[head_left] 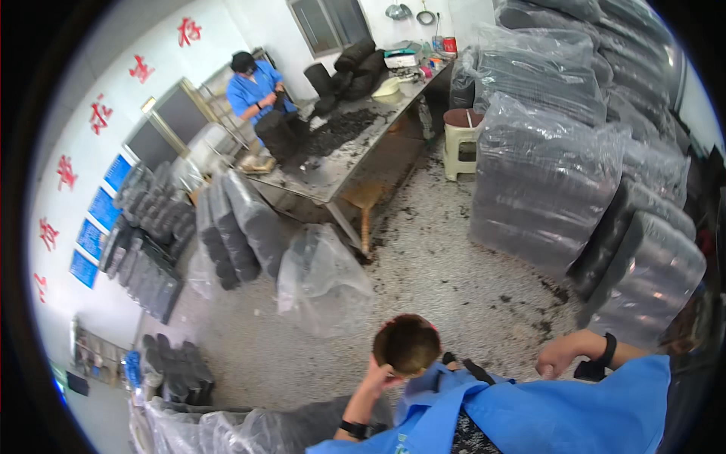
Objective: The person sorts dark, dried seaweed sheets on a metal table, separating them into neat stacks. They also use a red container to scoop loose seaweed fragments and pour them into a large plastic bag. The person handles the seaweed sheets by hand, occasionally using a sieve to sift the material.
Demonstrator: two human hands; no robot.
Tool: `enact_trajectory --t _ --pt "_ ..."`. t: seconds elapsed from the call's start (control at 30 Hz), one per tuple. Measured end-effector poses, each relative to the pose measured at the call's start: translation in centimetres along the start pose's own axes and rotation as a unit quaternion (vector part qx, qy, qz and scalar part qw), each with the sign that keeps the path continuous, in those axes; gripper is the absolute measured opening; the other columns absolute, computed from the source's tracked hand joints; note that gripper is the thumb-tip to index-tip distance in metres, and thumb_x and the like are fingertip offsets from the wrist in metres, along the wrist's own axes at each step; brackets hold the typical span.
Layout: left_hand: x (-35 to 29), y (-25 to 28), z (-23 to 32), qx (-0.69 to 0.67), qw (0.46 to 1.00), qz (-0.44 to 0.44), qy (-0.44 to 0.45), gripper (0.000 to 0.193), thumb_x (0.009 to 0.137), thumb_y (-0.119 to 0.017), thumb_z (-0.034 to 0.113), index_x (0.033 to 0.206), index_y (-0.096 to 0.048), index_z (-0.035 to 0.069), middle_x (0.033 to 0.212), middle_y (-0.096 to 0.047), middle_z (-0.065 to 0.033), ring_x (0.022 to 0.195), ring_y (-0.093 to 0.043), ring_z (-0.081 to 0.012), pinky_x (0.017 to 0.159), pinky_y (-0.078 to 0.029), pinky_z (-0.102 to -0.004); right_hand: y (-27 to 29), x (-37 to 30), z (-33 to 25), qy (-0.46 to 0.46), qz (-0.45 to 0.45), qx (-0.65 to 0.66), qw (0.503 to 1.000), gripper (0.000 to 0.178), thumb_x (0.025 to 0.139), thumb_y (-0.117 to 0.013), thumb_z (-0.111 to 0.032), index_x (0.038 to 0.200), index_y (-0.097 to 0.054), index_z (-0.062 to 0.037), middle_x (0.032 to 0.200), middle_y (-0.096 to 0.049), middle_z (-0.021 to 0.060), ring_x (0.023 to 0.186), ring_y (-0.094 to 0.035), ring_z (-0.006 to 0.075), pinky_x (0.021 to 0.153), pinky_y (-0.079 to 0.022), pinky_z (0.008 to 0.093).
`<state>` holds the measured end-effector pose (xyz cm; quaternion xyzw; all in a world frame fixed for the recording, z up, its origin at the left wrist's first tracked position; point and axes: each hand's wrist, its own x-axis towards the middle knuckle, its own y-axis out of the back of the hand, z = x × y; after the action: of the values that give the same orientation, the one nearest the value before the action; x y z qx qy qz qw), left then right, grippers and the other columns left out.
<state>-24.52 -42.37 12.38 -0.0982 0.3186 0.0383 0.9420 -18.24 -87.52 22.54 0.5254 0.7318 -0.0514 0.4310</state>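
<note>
– Question one: what does the person's left grip [380, 378] have?

– It is clamped on the near left edge of a round brown thing [407, 342] with a reddish rim, which sits right at the fingertips, in front of the blue smock [544, 401]. What sort of thing it is, the view does not make plain.

– And the right grip [556, 357]?

– It is out to the right of the left grip, well apart from the brown thing. Its fingers look curled, but whether they close on anything small, one cannot tell.

– How far along does the work in the room look?

– Well along, judging by the stock. Beyond the right grip stand big clear bags [548, 181] filled with dark rolls; ahead and left of the left grip lean more wrapped rolls [257, 219]. Those seem done.

– What is left?

– On the bench [321, 189], far ahead of the left grip, loose dark bits [340, 132] lie spread and bare dark rolls [359, 54] are piled. A co-worker [257, 87] has both hands at a dark piece there, so that part appears unfinished. Nearer the left grip, a limp clear bag [321, 280] lies on the floor [423, 250], seemingly unfilled.

– And the brown thing?

– Held, not set down; nothing shows how far its own handling has got.
</note>
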Motion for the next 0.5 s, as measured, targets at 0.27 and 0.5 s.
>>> enact_trajectory --t 0.27,0.5 --pt "24.7 0.0 22.6 0.089 0.993 -0.068 0.043 0.079 0.074 -0.053 0.004 0.14 -0.012 0.02 0.109 -0.054 -0.0163 0.076 -0.066 -0.0262 0.059 -0.06 -0.034 12.5 -3.9 18.0 -0.265 0.176 0.266 0.91 0.021 0.085 -0.063 -0.023 0.091 -0.064 -0.0032 0.084 -0.064 0.0086 0.076 -0.061 0.0234 0.067 -0.049 0.0348" --pt "46.6 -1.0 38.1 0.028 0.987 -0.126 0.098 0.084 0.075 -0.053 0.003 0.143 -0.008 0.023 0.112 -0.052 -0.0146 0.079 -0.065 -0.0226 0.066 -0.06 -0.035 32.0 -7.8 36.6 -0.431 0.315 0.302 0.79 0.019 0.086 -0.062 -0.021 0.091 -0.064 -0.003 0.083 -0.064 0.0084 0.074 -0.061 0.0223 0.066 -0.05 0.0337"
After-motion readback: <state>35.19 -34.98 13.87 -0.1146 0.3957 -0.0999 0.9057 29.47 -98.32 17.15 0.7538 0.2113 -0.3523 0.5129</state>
